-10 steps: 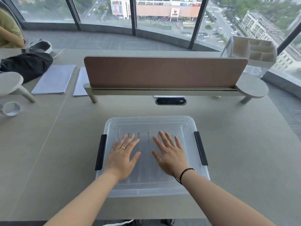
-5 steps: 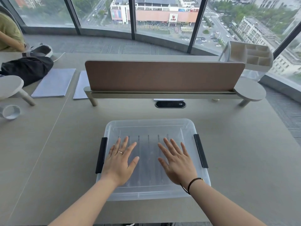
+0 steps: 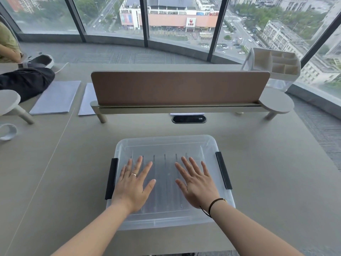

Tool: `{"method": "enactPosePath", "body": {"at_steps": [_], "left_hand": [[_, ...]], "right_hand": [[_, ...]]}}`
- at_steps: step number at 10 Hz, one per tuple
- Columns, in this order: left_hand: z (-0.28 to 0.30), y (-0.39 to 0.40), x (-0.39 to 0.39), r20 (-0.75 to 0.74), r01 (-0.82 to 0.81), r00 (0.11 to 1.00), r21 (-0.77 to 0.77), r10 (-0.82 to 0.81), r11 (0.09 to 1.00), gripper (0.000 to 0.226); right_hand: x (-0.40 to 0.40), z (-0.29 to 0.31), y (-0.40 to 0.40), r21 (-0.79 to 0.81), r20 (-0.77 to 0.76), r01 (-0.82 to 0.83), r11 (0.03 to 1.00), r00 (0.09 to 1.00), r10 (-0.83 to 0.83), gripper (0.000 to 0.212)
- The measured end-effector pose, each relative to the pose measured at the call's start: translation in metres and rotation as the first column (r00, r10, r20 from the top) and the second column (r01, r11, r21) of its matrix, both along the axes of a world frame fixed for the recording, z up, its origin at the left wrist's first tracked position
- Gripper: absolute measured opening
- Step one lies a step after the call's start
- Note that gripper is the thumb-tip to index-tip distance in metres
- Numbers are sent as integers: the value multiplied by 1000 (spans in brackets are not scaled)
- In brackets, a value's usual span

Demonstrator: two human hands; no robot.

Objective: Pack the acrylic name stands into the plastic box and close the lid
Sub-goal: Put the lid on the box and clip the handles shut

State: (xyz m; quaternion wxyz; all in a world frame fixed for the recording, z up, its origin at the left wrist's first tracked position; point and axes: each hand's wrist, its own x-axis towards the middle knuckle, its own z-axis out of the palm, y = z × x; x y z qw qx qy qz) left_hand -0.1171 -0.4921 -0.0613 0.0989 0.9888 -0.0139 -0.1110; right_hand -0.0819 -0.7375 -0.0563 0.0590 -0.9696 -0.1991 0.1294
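A clear plastic box point(image 3: 167, 143) sits on the table in front of me with its translucent lid on. Black latches run along its left side point(image 3: 111, 178) and right side point(image 3: 223, 172). Through the lid I see the acrylic name stands point(image 3: 164, 163) as a row of upright dark edges inside. My left hand point(image 3: 133, 183) lies flat on the lid's left half, fingers spread, a ring on one finger. My right hand point(image 3: 197, 183) lies flat on the right half, fingers spread, a dark cord at the wrist. Neither hand holds anything.
A brown desk divider point(image 3: 179, 89) on a raised shelf crosses the table behind the box, above a black cable port point(image 3: 189, 119). Papers point(image 3: 55, 97) and a white ring point(image 3: 8, 132) lie far left, by a seated person. A white organizer point(image 3: 276, 63) stands at the far right.
Both hands slid slightly apart and toward me on the lid, staying flat. The view tilted, so the box sits lower in frame.
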Motion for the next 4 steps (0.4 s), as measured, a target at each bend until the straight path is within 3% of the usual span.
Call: {"method": "enactPosePath", "body": {"at_steps": [2,3,4], "left_hand": [[0,3,-1,37,-24,999,-65,27,998,65],[1,5,-3,26,-23,999,-93,25,995,65],[3,5,-3,28,-25,999,-111,28,993,63]], "right_hand": [[3,10,-2,37,-70,10,999,998,-7,61],[6,30,-4,178,-166,73,981,985,-44,52],[11,75,-10,364,-202,233,902,965,-168,34]]}}
